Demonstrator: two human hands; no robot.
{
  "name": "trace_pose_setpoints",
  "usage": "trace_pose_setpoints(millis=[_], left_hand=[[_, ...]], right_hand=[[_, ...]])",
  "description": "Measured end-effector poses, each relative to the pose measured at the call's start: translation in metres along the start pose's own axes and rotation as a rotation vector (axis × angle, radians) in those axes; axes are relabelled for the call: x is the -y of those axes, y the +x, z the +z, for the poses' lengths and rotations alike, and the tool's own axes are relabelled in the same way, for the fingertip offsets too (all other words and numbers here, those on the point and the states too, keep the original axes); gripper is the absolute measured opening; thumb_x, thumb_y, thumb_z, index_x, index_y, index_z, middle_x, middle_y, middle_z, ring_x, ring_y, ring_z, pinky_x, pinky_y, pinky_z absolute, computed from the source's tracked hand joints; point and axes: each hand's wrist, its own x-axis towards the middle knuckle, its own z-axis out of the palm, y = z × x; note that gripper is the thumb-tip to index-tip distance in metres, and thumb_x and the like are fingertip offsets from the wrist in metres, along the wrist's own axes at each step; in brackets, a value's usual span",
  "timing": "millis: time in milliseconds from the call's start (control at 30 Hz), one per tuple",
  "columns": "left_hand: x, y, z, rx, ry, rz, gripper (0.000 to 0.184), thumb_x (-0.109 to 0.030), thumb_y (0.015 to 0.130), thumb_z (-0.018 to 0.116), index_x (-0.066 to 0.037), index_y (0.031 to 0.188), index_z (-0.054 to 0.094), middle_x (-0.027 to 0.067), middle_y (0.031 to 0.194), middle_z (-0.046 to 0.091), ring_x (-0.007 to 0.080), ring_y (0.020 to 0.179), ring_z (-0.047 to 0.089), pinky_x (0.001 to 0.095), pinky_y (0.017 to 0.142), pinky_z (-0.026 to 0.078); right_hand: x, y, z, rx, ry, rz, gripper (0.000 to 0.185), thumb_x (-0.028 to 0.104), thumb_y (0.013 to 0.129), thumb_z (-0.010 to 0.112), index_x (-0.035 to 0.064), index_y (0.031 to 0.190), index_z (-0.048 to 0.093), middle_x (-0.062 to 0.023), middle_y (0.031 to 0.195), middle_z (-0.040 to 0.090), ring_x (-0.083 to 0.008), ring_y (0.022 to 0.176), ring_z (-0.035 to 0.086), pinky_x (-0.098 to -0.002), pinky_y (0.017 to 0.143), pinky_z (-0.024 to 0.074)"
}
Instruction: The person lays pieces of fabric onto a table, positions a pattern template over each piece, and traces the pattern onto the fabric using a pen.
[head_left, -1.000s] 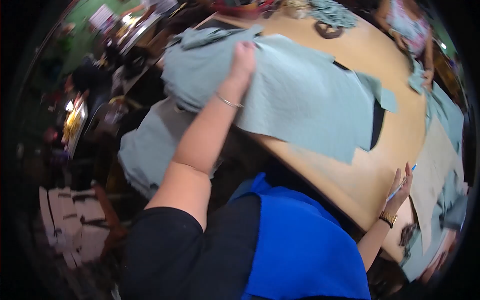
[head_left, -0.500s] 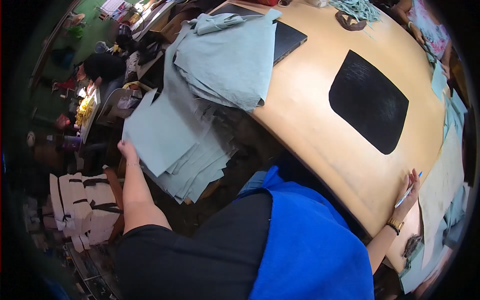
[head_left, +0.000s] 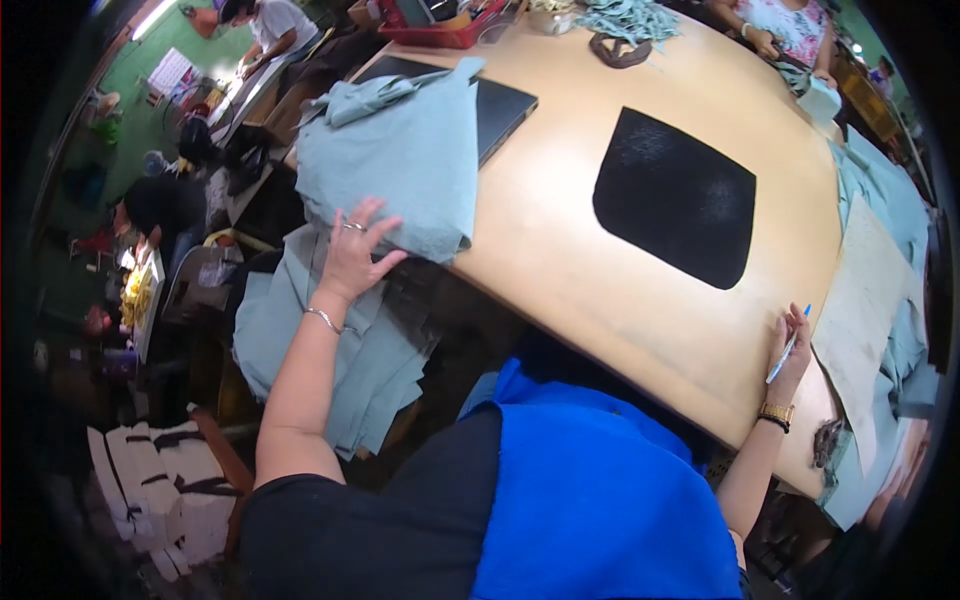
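Observation:
My left hand [head_left: 360, 250] has its fingers spread at the near edge of a folded pile of pale green sheets [head_left: 400, 160] on the table's left part. Below that hand, more pale green pieces [head_left: 375, 370] hang or lie beside the table. My right hand [head_left: 790, 350], over the table's near right edge, holds a blue and white pen [head_left: 788, 350]. A black template-like sheet [head_left: 675, 198] with rounded corners lies flat on the table [head_left: 540, 260]. Under the folded pile, a dark board [head_left: 505, 115] sticks out.
At the far edge are a red tray [head_left: 440, 35], a brown ring [head_left: 620, 52] and green scraps [head_left: 630, 18]. A co-worker's hands [head_left: 825, 80] are at the far right. Grey and green material [head_left: 865, 300] covers the right side. Bundled pale pieces [head_left: 165, 480] stand lower left.
The large green sheet has left the black sheet on the table. My left hand went left with a green piece, let it go, and came back to the folded pile. My right hand kept the pen.

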Motion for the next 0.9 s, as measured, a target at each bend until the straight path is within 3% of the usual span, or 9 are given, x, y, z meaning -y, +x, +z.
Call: trace_pose_setpoints(millis=[200,233,333,367,500,600,667,767,900], left_hand=[[0.001,0.04,-0.024,0.282,-0.282,-0.003,0.026,-0.019,0.081,0.071,-0.016,0.106,0.069,0.0013,0.113,0.066,0.0213,0.11,0.061,0.0538,0.106,0.033],[-0.001,0.046,-0.031,0.306,-0.296,-0.013,0.023,-0.017,0.082,0.07,-0.012,0.104,0.071,0.0035,0.11,0.067,0.0219,0.108,0.061,0.0452,0.104,0.038],[0.021,0.064,-0.029,0.459,-0.583,-0.139,0.022,-0.02,0.086,0.068,-0.009,0.105,0.072,0.0053,0.111,0.068,0.0218,0.106,0.062,0.0354,0.098,0.043],[0.024,0.068,-0.03,0.503,-0.677,-0.202,0.024,-0.021,0.09,0.066,-0.001,0.103,0.071,0.0029,0.105,0.068,0.016,0.1,0.06,0.0263,0.091,0.043],[0.049,0.108,-0.042,0.888,-0.589,-0.508,0.031,-0.032,0.096,0.058,-0.003,0.1,0.07,-0.0081,0.087,0.059,0.0056,0.083,0.048,0.0239,0.077,0.042],[0.053,0.143,-0.051,0.777,-0.555,-0.465,0.035,-0.036,0.097,0.056,-0.003,0.094,0.068,-0.0101,0.084,0.056,0.0053,0.079,0.047,0.0246,0.072,0.042],[0.066,0.17,-0.027,0.489,-0.814,-0.23,0.038,-0.042,0.094,0.058,-0.005,0.092,0.067,-0.0004,0.084,0.063,0.0103,0.074,0.053,0.0292,0.069,0.045],[0.018,0.22,-0.046,0.08,-0.428,-0.108,0.039,-0.043,0.091,0.06,-0.005,0.085,0.064,0.0095,0.078,0.064,0.0193,0.071,0.059,0.0325,0.069,0.047],[-0.03,0.266,-0.054,-0.036,-0.367,0.028,0.04,-0.045,0.088,0.064,-0.005,0.084,0.065,0.0143,0.075,0.064,0.0262,0.07,0.064,0.0349,0.066,0.048]], right_hand=[[0.01,-0.002,0.002,-0.035,0.011,-0.01,0.032,0.008,0.093,0.063,0.0016,0.123,0.06,-0.0099,0.114,0.064,-0.017,0.102,0.06,-0.0297,0.093,0.0469],[0.01,-0.001,0.002,-0.03,0.022,0.008,0.031,0.008,0.092,0.063,0.0015,0.123,0.06,-0.0097,0.113,0.064,-0.0169,0.102,0.06,-0.0295,0.093,0.047],[0.01,-0.002,0.002,-0.011,0.04,0.053,0.031,0.006,0.092,0.064,0.0011,0.122,0.06,-0.009,0.112,0.064,-0.0166,0.102,0.06,-0.029,0.093,0.0471],[0.008,-0.001,0.001,-0.006,0.037,0.062,0.031,0.006,0.091,0.064,0.0009,0.122,0.06,-0.0088,0.111,0.064,-0.0165,0.102,0.06,-0.0289,0.093,0.0471],[0.008,-0.001,0.004,-0.022,0.047,0.023,0.031,0.005,0.09,0.065,-0.0004,0.12,0.06,-0.0082,0.111,0.065,-0.0155,0.102,0.06,-0.0283,0.093,0.0472],[0.007,-0.002,0.003,-0.022,0.008,0.001,0.031,0.004,0.09,0.065,-0.0009,0.12,0.06,-0.0092,0.112,0.064,-0.016,0.102,0.061,-0.0282,0.094,0.0474],[0.007,-0.001,0.002,-0.007,0.007,0.006,0.031,0.004,0.089,0.065,-0.0011,0.119,0.061,-0.0096,0.113,0.064,-0.0166,0.102,0.061,-0.0285,0.093,0.0476],[0.006,-0.002,0.001,-0.035,-0.072,-0.029,0.028,0.005,0.09,0.064,0.0002,0.118,0.062,-0.0103,0.11,0.066,-0.0173,0.102,0.062,-0.0291,0.092,0.0483],[0.013,-0.001,0.003,-0.051,-0.01,-0.016,0.024,0.007,0.092,0.063,0.0011,0.115,0.063,-0.0103,0.106,0.067,-0.0169,0.1,0.061,-0.0303,0.09,0.0489]])
